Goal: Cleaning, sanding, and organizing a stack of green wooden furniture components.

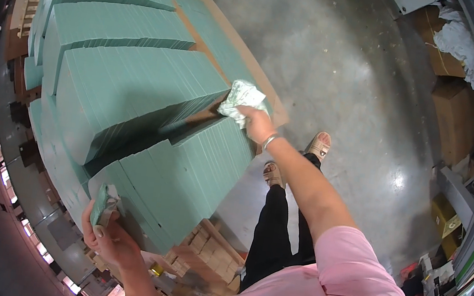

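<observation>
Tall stacks of thin green sheets [136,85] stand on a brown board on a pallet. My right hand [256,121] reaches out over the near stack and grips a crumpled pale green and white cloth [242,99], which rests against the stack's upper edge. My left hand [101,232] is low at the stack's near corner, fingers closed on a small bundle of green sheets [103,202]. A pale band sits on my right wrist.
A wooden pallet [210,253] shows under the stacks. Grey concrete floor [350,73] lies to the right, with my sandalled feet [317,144] on it. Cardboard boxes [459,118] and a white bundle [461,43] line the right side.
</observation>
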A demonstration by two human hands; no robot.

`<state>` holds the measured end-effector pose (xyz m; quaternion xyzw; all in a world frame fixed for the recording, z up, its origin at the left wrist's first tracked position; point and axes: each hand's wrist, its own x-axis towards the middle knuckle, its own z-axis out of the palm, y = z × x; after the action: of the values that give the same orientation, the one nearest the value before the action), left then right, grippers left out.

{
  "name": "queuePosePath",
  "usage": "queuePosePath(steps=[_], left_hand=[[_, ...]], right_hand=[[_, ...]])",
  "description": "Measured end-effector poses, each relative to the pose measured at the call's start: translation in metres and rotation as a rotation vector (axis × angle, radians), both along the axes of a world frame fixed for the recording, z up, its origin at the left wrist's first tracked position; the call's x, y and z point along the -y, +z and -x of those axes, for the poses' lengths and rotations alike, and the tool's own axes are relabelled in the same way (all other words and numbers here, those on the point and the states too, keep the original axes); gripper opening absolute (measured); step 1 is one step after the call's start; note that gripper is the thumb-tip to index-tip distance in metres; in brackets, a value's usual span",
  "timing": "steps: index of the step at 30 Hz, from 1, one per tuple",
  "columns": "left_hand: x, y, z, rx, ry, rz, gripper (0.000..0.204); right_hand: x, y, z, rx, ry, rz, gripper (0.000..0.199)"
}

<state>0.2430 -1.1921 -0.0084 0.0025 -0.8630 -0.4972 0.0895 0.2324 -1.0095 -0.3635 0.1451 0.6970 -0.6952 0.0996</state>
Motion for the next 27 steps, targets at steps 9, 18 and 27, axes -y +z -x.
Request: queuePosePath(steps=[9, 18, 27], left_hand=[[0.002, 0.007, -0.002, -0.004, 0.053, 0.031, 0.055], [0.011, 0.001, -0.002, -0.007, 0.028, -0.031, 0.051], [-0.017, -0.004, 0.009, 0.111, 0.048, -0.223, 0.025]], right_hand=[[0.006, 0.044, 0.014, -0.185, 0.128, 0.281, 0.036], [0.003, 0.023, 0.01, 0.117, 0.033, 0.26, 0.039], [-0.041, 0.226, -0.01, -0.094, -0.02, 0.646, 0.039]])
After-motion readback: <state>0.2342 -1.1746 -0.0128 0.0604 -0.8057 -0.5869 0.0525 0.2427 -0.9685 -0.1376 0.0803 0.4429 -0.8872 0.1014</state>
